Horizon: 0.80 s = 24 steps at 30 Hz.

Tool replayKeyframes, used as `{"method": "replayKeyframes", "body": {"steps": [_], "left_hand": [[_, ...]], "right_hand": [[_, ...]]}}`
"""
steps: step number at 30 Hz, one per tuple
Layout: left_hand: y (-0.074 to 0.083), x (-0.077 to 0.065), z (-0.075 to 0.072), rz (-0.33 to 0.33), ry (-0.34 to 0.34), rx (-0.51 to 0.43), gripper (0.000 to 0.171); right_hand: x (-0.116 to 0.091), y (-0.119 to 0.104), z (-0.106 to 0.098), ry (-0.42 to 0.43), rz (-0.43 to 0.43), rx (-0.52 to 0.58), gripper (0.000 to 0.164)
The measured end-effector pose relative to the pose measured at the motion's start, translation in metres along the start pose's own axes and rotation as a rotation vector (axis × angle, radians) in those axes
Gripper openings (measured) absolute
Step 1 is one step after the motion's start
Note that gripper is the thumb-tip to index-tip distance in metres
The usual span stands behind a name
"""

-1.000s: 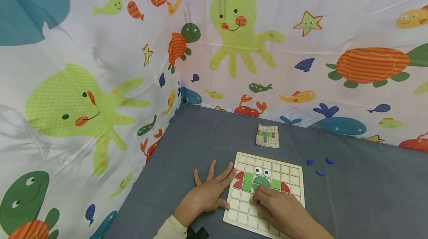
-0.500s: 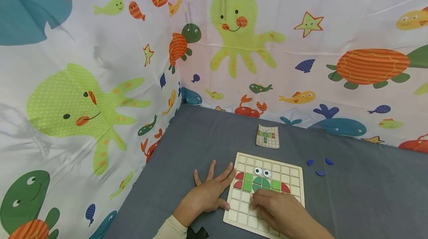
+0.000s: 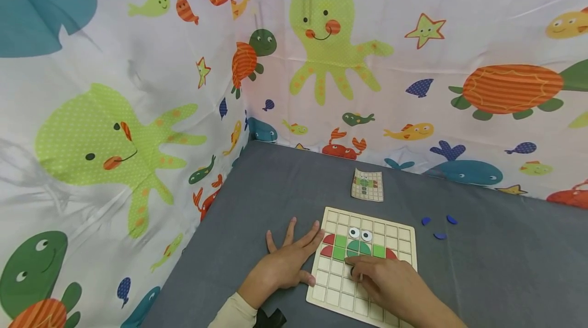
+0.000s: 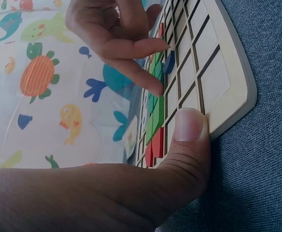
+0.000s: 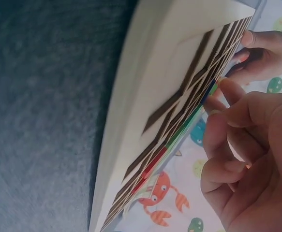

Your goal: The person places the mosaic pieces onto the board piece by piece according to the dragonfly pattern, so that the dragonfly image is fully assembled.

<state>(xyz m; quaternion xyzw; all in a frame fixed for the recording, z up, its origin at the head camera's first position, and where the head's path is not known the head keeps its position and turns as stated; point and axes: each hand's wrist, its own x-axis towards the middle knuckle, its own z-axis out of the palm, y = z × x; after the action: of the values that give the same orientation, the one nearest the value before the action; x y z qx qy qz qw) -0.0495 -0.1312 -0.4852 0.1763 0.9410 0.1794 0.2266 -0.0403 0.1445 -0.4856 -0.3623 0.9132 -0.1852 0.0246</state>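
A wooden grid board (image 3: 327,297) lies on the grey cloth. My left hand (image 3: 286,267) rests with spread fingers at its left edge, and the thumb (image 4: 189,130) presses on the rim. Over the middle of the board is my right hand (image 3: 390,282). In the left wrist view its fingertips are spread apart around a small blue piece (image 4: 169,62), one tip close to it; whether they touch is unclear. Red quarter pieces (image 3: 326,251), green squares (image 3: 339,247), a teal round figure (image 3: 358,248) and two eye pieces (image 3: 353,232) sit in the cells, partly hidden by the right hand.
A small pattern card (image 3: 367,186) lies behind the board. To the right are three loose blue pieces (image 3: 440,235). A fabric wall (image 3: 321,52) printed with sea animals stands behind and to the left. A black object (image 3: 270,319) shows beside the left sleeve (image 3: 235,313).
My right fingers have loosened and spread a little, showing the blue piece that they covered half a second ago. The left hand keeps its place on the board.
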Motion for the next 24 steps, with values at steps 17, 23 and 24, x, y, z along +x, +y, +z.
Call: {"method": "replayKeyframes", "body": {"steps": [17, 23, 24], "left_hand": [[0.001, 0.000, -0.001, 0.007, -0.001, -0.011, 0.112], [0.000, 0.000, -0.001, 0.009, -0.005, -0.014, 0.113], [0.000, 0.000, -0.001, 0.010, -0.004, -0.014, 0.113]], "right_hand": [[-0.013, 0.027, -0.036, 0.165, 0.135, 0.079, 0.030], [-0.027, 0.047, -0.054, 0.186, 0.331, 0.063, 0.025], [-0.029, 0.050, -0.056, 0.183, 0.363, 0.055, 0.023]]}}
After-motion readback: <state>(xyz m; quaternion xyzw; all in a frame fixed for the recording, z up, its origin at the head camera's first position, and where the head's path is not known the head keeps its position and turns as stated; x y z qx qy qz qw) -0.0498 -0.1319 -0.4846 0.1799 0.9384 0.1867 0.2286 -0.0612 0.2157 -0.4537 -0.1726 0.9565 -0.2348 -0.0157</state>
